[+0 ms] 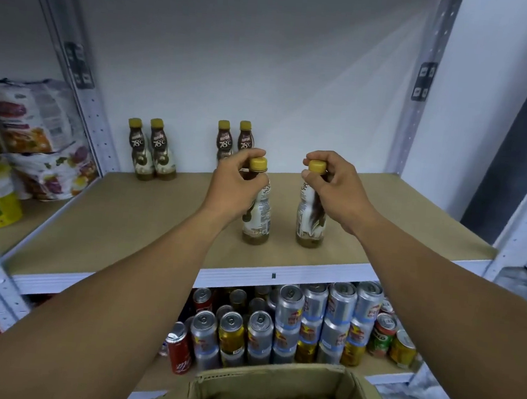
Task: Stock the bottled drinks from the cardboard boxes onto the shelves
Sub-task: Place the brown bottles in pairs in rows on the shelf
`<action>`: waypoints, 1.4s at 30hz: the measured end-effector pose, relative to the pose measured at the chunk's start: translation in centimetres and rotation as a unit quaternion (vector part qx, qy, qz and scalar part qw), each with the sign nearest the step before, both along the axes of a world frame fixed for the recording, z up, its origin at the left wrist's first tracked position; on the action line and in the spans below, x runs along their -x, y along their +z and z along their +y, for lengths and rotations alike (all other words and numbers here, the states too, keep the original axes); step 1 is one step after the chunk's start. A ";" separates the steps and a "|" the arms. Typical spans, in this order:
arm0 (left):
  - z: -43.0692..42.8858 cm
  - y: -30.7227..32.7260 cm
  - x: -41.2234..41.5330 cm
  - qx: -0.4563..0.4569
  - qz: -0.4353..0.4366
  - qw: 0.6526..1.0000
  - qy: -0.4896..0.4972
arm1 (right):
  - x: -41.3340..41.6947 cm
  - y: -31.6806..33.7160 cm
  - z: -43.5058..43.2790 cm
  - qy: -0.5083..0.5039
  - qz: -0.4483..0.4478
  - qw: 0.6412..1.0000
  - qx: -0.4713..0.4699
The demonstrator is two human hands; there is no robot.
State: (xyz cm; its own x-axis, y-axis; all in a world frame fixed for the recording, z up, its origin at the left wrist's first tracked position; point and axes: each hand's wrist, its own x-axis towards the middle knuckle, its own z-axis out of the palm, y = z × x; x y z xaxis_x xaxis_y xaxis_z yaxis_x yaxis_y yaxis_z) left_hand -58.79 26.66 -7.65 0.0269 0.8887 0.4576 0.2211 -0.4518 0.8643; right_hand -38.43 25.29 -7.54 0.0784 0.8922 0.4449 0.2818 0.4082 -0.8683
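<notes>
Here, left grip [236, 180]: pinches left yellow-capped bottle [261, 213] at the cap, hiding its neck.
Right grip [331, 180]: pinches right yellow-capped bottle [308, 218] likewise.
Cardboard box [269, 388]: cropped below.

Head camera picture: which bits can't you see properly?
Head view:
Cardboard box: the bottom edge cuts it off, so the bottle count is unknown.
Back bottle pair: bottoms hidden by the left hand.
Snack bags: blurred, print unreadable.
Cans below: rear rows hidden by front ones.
</notes>
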 end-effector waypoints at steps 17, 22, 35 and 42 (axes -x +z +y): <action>-0.1 -6.0 2.1 0.034 0.025 0.998 -0.053 | -1.1 -6.7 -2.9 -0.043 -0.073 0.996 0.002; 1.2 -6.6 0.9 0.011 0.041 0.998 -0.036 | -0.3 -6.7 -1.5 -0.058 -0.080 0.995 -0.010; 1.9 -7.9 -0.1 0.021 -0.032 0.999 -0.022 | -1.0 -8.4 0.5 -0.093 -0.059 0.994 -0.015; 2.1 -8.2 0.2 0.009 -0.013 0.999 -0.040 | -0.9 -8.7 0.4 -0.095 -0.101 0.990 -0.025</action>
